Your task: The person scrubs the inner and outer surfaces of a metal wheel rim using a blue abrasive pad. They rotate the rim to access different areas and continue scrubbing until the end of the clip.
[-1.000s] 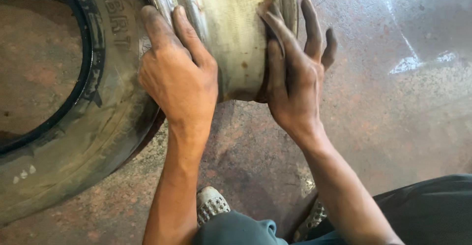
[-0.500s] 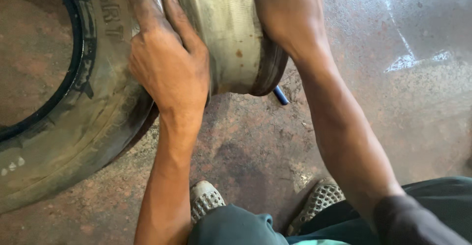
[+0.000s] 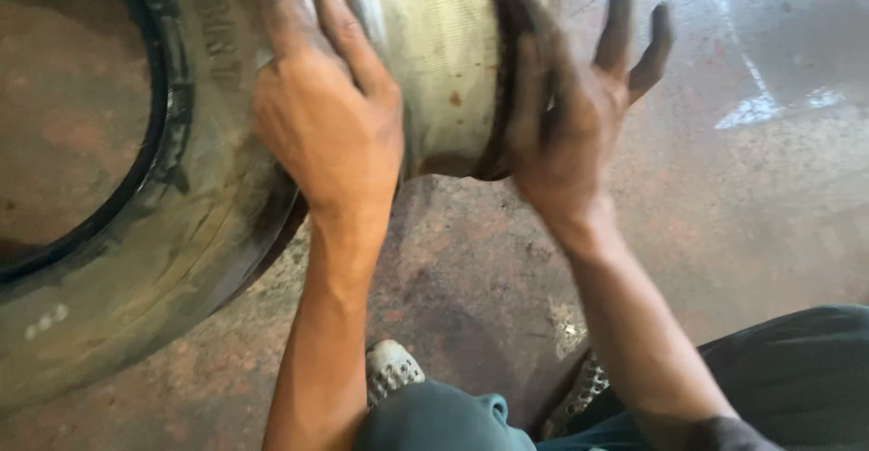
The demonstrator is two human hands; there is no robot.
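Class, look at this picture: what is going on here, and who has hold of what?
A person crouches over a reddish concrete floor, working bare-handed on a wheel. The left hand lies flat across the seam where a worn tyre meets a pale metal rim. The right hand, blurred, fingers spread, is at the rim's dark right edge; whether it touches is unclear. Neither hand closes a grip. Two shoes show below.
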